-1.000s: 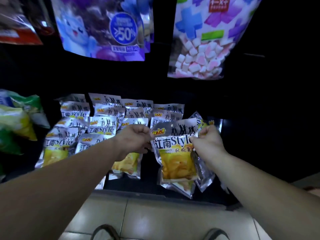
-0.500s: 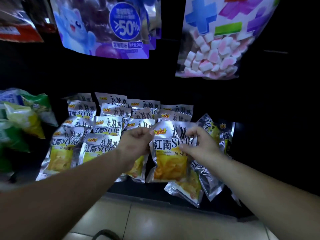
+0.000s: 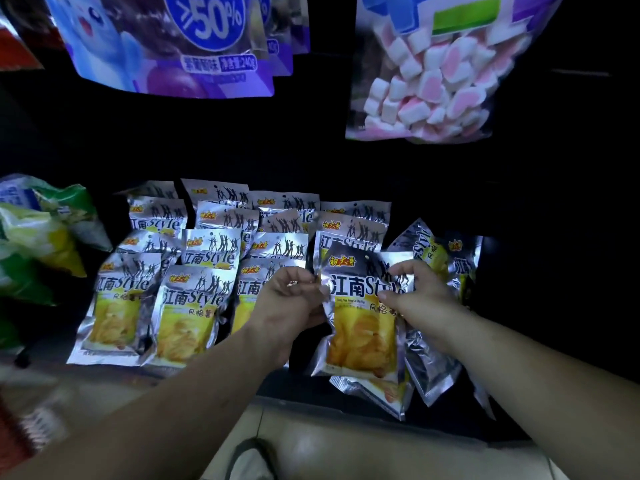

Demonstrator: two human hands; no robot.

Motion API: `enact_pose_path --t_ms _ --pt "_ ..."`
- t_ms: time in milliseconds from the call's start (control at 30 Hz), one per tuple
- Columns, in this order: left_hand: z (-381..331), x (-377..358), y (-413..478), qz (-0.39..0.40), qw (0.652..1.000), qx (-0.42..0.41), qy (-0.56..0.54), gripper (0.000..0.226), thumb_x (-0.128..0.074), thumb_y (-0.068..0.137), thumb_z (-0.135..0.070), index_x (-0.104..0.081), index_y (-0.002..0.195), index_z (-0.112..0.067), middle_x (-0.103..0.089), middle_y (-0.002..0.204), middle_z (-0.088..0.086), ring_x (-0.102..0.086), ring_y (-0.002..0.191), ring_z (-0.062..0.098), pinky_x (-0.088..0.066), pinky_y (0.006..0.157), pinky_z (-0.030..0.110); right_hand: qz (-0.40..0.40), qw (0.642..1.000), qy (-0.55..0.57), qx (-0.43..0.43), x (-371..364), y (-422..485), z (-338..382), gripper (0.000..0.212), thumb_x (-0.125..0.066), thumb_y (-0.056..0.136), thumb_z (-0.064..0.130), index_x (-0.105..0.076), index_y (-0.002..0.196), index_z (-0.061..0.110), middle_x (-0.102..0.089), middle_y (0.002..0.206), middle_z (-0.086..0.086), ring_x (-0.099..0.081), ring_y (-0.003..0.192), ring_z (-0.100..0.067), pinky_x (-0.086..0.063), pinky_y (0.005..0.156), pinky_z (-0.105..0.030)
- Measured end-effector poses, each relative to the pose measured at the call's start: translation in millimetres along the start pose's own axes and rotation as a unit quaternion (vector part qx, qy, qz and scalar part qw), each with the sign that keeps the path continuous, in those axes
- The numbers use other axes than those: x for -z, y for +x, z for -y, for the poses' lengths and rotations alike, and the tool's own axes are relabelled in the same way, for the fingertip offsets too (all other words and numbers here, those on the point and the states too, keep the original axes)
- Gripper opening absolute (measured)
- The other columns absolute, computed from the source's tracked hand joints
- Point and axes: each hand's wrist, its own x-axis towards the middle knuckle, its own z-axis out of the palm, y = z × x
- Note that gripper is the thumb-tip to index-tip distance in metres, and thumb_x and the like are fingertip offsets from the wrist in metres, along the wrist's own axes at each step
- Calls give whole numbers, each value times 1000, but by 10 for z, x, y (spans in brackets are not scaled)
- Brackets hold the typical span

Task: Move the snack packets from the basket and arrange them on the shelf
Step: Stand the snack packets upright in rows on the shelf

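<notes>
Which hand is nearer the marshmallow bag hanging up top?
Right. The right hand pinches the packet at its right edge, directly below the marshmallow bag; the left hand pinches its left edge, farther left.

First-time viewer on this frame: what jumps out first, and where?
Centre frame, the left hand and right hand pinch one silver snack packet by its upper sides. Rows of matching packets overlap to its left. Above, a marshmallow bag hangs top right and a purple bag top left.
</notes>
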Motion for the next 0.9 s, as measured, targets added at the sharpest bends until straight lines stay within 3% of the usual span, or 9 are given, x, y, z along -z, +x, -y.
enact_pose_path --t_ms 100,200,333,433,533,633,767,833,900 --pt "-15 4 14 9 999 -44 27 24 -69 90 7 -53 87 -11 -59 70 11 -57 53 21 -58 53 33 8 999 18 -34 -44 18 6 32 -83 81 24 -63 94 46 -53 108 5 -66 96 -28 -60 86 -52" --pt "-36 65 31 -13 980 -138 145 16 -73 90 1 -65 83 -11 -63 75 6 -60 59 13 -57 65 30 8 998 31 -47 -84 20 41 34 -84 80 24 -65 93 49 -52 119 0 -65 100 -30 -60 87 -55" --pt "-40 98 -42 3 971 -134 197 40 -70 86 12 -70 115 -15 -62 94 5 -61 77 14 -53 68 12 33 998 50 -37 -98 -31 84 34 -76 90 18 -62 110 41 -50 123 -2 -60 103 -26 -56 90 -44" --pt "18 166 -54 23 961 -128 244 62 -67 85 15 -62 134 -24 -60 108 4 -60 82 18 -58 72 21 37 997 68 -22 -82 -52 123 37 -70 94 11 -60 118 37 -52 127 -2 -54 88 -15 -46 77 -32" --pt "57 183 -66 13 949 -134 284 67 -62 86 16 -58 138 -26 -59 99 6 -64 79 10 -64 79 37 38 998 53 -24 -72 -75 171 50 -61 94 -1 -59 124 38 -50 136 -7 -46 80 -4 -40 62 -26" --pt "76 191 -64 15 949 -141 280 61 -56 88 17 -63 131 -26 -61 101 3 -66 78 20 -63 82 44 32 999 30 -30 -62 -113 194 66 -49 88 -13 -59 121 43 -48 146 -9 -59 93 -17 -55 67 -34" --pt "115 288 -34 8 961 -107 254 59 -51 87 24 -75 106 -27 -69 85 6 -62 63 15 -57 65 32 55 998 18 -34 -66 -101 129 73 -47 84 -16 -63 113 49 -50 145 -10 -63 108 -30 -55 69 -38" --pt "176 318 -45 5 957 -82 280 53 -52 88 23 -76 101 -22 -72 75 6 -59 48 9 -49 50 22 71 997 12 -33 -88 -132 110 67 -51 87 -15 -62 119 43 -55 133 -10 -66 99 -30 -62 70 -42" --pt "239 325 -32 -11 957 -73 281 43 -53 92 16 -75 106 -17 -73 81 3 -55 41 4 -42 41 17 74 997 9 -28 -114 -146 99 58 -56 89 -11 -63 120 38 -59 113 -10 -67 91 -30 -63 75 -52"
